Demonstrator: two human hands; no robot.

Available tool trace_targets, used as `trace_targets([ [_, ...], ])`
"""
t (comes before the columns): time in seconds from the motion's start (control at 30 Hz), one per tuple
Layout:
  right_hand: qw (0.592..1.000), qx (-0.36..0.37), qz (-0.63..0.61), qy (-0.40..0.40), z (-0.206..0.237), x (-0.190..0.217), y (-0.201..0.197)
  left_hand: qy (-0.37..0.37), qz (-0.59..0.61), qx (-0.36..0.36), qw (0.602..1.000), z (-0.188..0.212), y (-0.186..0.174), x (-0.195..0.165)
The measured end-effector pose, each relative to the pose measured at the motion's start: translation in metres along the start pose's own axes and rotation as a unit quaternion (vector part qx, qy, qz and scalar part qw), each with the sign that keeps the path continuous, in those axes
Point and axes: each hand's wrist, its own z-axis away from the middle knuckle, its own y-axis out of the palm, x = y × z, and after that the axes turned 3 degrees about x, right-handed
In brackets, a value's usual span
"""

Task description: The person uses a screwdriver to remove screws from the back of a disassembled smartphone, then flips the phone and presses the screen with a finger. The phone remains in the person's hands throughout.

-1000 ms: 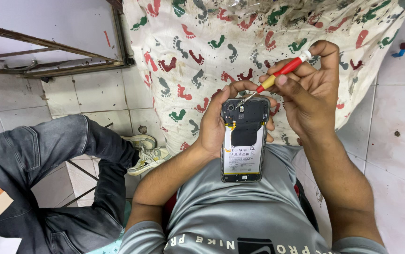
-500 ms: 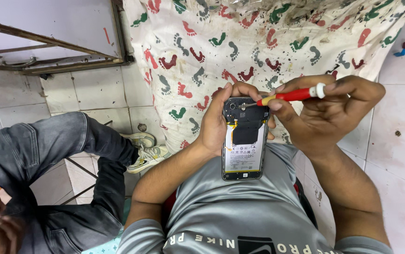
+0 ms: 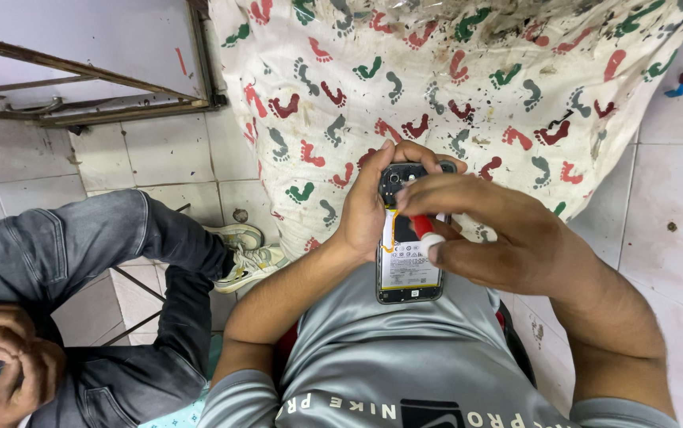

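left hand (image 3: 365, 210): grasping opened phone (image 3: 409, 246)
right hand (image 3: 500, 238): clenched on red screwdriver (image 3: 423, 228), at camera end
progress: back cover off, battery in

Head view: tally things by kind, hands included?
Opened phone, held by left hand: 1
Red-handled screwdriver, gripped by right hand: 1
Own hands: 2
Other person's hands: 2
Sneaker: 1
Footprint-patterned cloth: 1
Total: 8
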Motion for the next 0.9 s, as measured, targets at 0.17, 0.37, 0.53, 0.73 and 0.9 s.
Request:
trace_targets([
  [0.17,0.977,-0.074,0.147,-0.133,-0.014,-0.001,-0.002,0.02,0.0,0.015,1.0,0.0,-0.004,0.005],
  [0.37,0.988,-0.082,0.075,-0.107,-0.015,-0.003,-0.006,0.002,0.026,-0.008,1.0,-0.003,-0.004,0.006],
  [0.53,0.995,-0.05,0.033,-0.083,-0.01,-0.013,-0.008,-0.019,-0.023,-0.09,0.995,-0.002,0.002,0.004],
  [0.73,0.99,-0.078,0.071,-0.091,-0.008,-0.019,-0.008,0.016,-0.049,-0.03,0.998,-0.003,-0.001,0.003],
  [0.9,0.979,-0.1,0.15,-0.096,-0.01,-0.021,-0.013,0.019,-0.04,0.004,0.999,-0.001,-0.001,0.003],
])
